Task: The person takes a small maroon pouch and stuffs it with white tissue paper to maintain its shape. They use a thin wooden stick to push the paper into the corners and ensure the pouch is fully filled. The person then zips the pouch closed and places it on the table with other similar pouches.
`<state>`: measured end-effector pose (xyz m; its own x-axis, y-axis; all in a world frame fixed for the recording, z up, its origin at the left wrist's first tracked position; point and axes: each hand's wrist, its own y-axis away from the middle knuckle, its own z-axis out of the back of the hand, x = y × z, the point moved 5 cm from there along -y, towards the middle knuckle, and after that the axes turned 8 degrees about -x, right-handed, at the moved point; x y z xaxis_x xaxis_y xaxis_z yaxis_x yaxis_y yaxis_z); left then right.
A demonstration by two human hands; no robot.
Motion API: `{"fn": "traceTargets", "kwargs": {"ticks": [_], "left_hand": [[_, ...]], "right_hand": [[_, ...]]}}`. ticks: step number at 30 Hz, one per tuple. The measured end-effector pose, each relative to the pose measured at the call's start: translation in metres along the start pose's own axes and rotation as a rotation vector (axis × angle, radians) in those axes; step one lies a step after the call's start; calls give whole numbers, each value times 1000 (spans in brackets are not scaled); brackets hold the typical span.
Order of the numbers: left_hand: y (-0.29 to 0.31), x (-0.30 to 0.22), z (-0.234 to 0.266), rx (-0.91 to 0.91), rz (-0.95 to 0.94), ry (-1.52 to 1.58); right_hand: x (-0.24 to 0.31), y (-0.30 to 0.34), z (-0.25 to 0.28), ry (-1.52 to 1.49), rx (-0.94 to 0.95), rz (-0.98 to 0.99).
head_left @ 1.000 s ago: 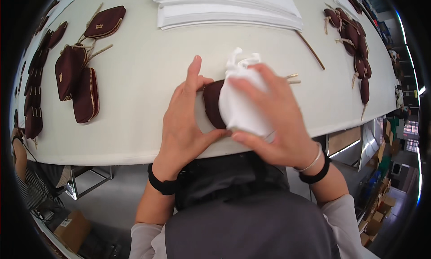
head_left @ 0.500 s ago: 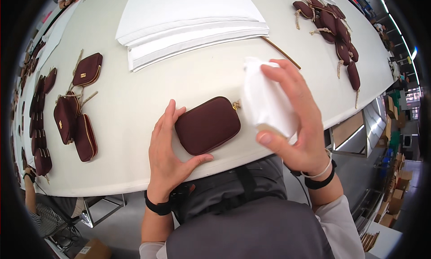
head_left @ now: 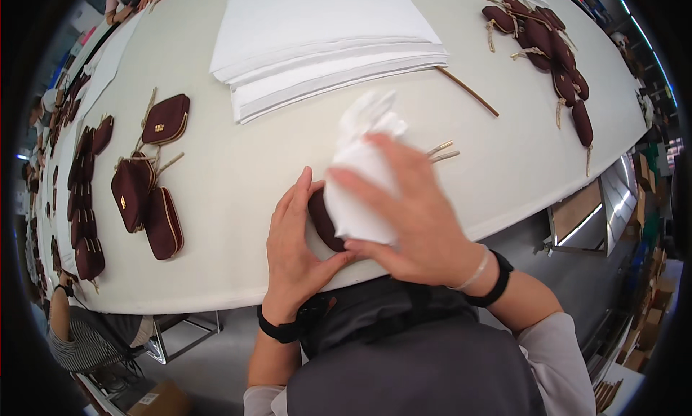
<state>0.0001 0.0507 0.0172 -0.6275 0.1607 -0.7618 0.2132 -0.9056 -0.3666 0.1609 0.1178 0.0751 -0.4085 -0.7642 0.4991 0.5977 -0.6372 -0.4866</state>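
Observation:
A dark burgundy zip pouch (head_left: 326, 221) lies on the table in front of me, mostly hidden under a white cloth (head_left: 355, 200). My left hand (head_left: 297, 236) grips the pouch's left end, its fingers along the far left side and its thumb along the near edge. The bunched cloth is in my right hand (head_left: 422, 225), pressed over the top of the pouch; the hand is slightly blurred. Beige cord ends (head_left: 445, 153) stick out to the right, beyond my right hand.
Several burgundy pouches (head_left: 164, 225) with cords lie at the left, beside a longer row (head_left: 88, 257). A stack of white sheets (head_left: 324, 27) covers the far middle, with a thin brown stick (head_left: 468, 91) beside it. More pouches (head_left: 537, 37) are heaped far right. Another person's arm (head_left: 60, 315) shows at the left.
My right hand has brought the white cloth leftward and down onto the pouch, covering most of it. My left hand stays at the pouch's left end. The whole view has shifted a little.

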Motion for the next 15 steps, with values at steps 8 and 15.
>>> {"fn": "traceTargets", "kwargs": {"ticks": [8, 15], "left_hand": [[5, 2, 2, 40, 1, -51], [-1, -12, -10, 113, -60, -148]], "right_hand": [[-34, -11, 20, 10, 52, -180], [-172, 47, 112, 364, -174, -557]]}}
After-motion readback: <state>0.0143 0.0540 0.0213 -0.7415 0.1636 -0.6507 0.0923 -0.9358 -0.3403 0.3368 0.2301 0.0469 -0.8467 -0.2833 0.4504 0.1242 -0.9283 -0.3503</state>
